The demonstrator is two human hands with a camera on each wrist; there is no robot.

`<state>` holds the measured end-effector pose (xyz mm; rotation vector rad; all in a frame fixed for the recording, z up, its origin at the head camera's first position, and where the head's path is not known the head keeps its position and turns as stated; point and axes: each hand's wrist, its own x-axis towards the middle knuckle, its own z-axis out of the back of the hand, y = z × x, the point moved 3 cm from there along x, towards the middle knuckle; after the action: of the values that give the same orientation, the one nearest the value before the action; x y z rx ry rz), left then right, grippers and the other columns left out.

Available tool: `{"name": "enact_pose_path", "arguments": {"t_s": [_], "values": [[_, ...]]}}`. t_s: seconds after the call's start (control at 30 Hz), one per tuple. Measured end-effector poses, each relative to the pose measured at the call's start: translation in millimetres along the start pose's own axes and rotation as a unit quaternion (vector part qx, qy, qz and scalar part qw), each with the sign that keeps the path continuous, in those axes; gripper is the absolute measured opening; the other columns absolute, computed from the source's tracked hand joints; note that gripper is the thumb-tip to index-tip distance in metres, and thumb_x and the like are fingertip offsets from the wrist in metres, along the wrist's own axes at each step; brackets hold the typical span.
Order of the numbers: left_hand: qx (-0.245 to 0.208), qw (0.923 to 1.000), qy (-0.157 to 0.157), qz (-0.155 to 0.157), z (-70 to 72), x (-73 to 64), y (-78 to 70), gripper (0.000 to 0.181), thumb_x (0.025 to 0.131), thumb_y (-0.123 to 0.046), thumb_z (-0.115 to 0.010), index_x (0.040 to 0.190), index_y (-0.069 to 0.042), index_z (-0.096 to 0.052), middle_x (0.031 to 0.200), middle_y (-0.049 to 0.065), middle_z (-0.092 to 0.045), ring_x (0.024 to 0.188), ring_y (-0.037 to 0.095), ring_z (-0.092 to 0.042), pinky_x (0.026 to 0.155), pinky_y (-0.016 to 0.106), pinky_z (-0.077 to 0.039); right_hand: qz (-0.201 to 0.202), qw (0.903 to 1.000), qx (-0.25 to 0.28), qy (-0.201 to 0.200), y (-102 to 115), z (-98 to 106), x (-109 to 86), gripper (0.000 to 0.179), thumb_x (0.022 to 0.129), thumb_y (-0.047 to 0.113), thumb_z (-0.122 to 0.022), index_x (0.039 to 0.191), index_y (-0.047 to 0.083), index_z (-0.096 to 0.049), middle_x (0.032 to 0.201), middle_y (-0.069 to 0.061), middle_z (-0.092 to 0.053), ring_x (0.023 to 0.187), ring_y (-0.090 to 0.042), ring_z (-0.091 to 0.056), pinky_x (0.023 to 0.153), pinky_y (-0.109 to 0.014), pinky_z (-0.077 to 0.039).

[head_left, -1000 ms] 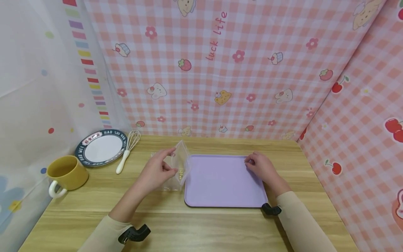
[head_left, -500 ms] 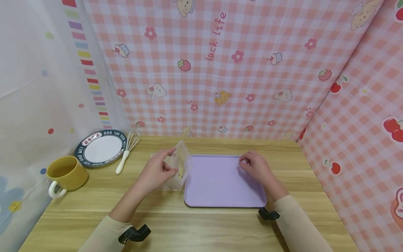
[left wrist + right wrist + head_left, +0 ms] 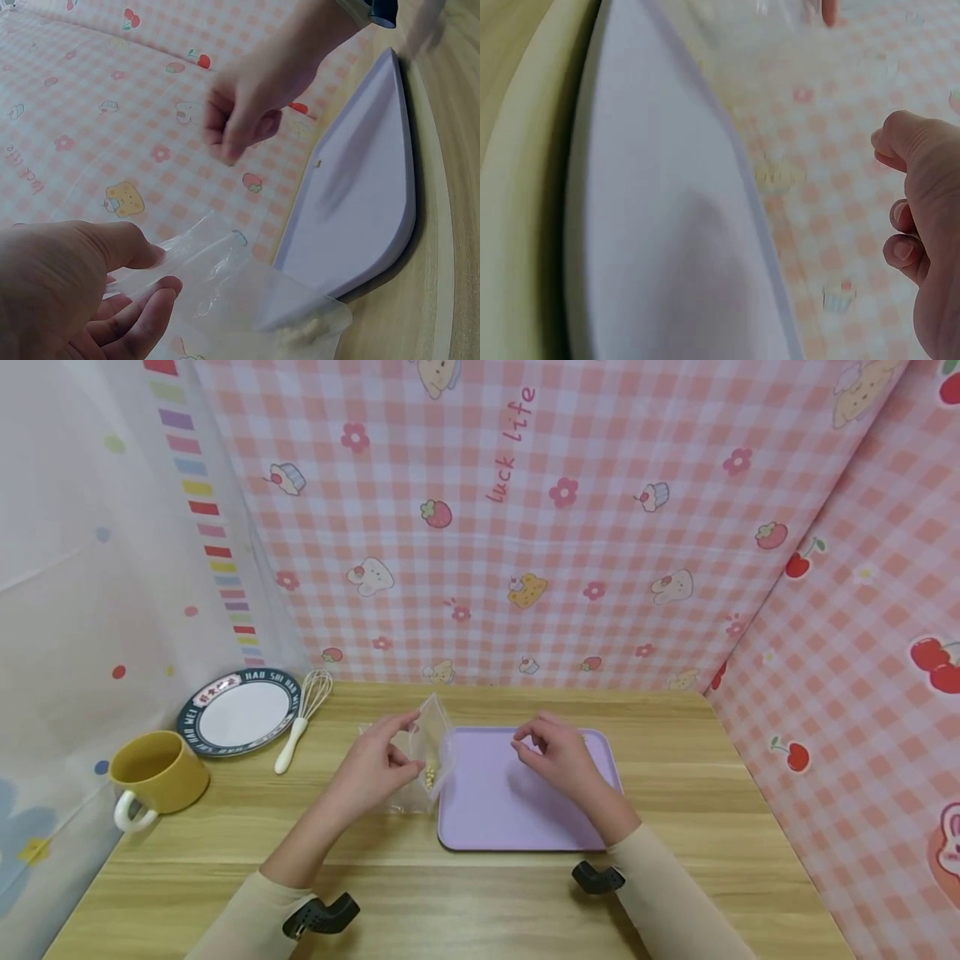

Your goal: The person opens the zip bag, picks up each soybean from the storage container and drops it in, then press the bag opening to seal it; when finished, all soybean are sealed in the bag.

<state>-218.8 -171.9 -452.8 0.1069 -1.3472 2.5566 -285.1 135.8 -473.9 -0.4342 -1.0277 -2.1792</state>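
A clear plastic bag [image 3: 437, 743] with several small pale-yellow pieces [image 3: 430, 777] at its bottom stands by the left edge of the lilac tray [image 3: 487, 827]. My left hand [image 3: 375, 764] pinches the bag's upper part between thumb and fingers, as the left wrist view [image 3: 127, 255] also shows. Above the tray hovers my right hand [image 3: 558, 756], fingers loosely bent, with no object visible in it. One tiny yellowish piece [image 3: 319, 163] lies on the tray near its far right corner. The right wrist view shows this hand [image 3: 922, 195] apart from the tray.
A yellow mug [image 3: 168, 777] with a white handle stands at the left. Behind it a dark-rimmed plate [image 3: 240, 714] lies beside a white whisk [image 3: 298, 727]. Patterned cloth [image 3: 480, 568] rises along the back and right of the wooden table [image 3: 480, 902].
My right hand has moved left from the tray's far right corner toward the bag, uncovering a tiny piece there. The left hand and bag have stayed in place.
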Motion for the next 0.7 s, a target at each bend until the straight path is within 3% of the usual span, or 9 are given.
{"name": "enact_pose_path", "arguments": {"t_s": [0.33,0.7], "values": [[0.002,1.0000,0.001,0.003,-1.4,1.4,-0.6,0.077,0.093,-0.003,-0.086,0.162,-0.002,-0.051,0.147,0.020,-0.061,0.083,0.014,-0.072,0.070,0.029,-0.063,0.081,0.9961,0.033,-0.009,44.2,-34.5,34.3,0.010,0.094,0.003,-0.086,0.096,0.008,-0.078,0.082,-0.008,-0.058,0.071,-0.012,-0.050,0.062,-0.026,-0.044],[-0.002,1.0000,0.004,0.005,-0.5,0.9,0.2,0.077,0.094,-0.002,-0.085,0.162,-0.002,-0.051,0.148,0.020,-0.061,0.085,0.014,-0.073,0.070,0.029,-0.063,0.103,0.9940,0.027,0.028,68.7,-63.7,55.7,0.011,0.093,-0.001,-0.084,0.099,0.006,-0.079,0.083,-0.005,-0.057,0.071,-0.013,-0.051,0.062,-0.023,-0.045]]}}
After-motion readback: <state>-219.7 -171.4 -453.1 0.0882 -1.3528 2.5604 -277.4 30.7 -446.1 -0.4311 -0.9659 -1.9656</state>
